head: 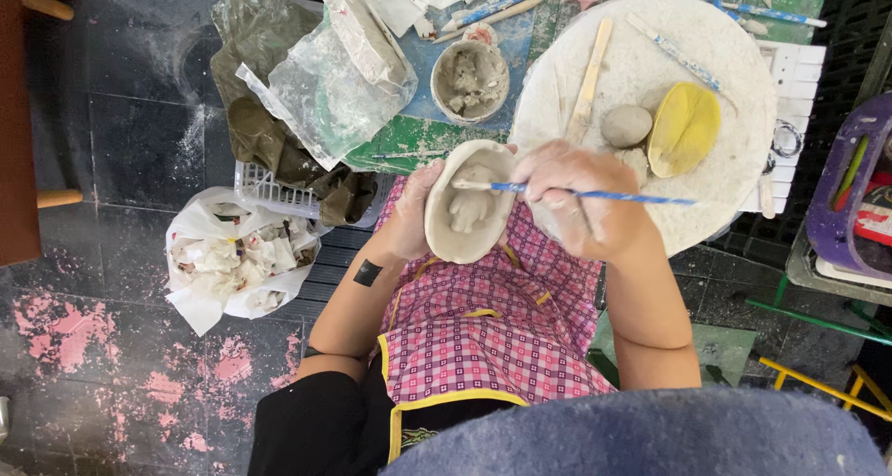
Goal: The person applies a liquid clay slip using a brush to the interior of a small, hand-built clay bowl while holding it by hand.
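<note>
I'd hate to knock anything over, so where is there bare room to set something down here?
The round white board is bare at its right side, beyond the yellow sponge, and near its top edge. The green table is crowded with the clay cup, plastic bags and brushes.

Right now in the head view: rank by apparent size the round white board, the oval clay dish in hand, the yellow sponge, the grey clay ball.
1. Round white board, clearly largest.
2. Oval clay dish held by the left hand; it sits nearer the camera, so it may look bigger than it is.
3. Yellow sponge.
4. Grey clay ball, smallest.
</note>
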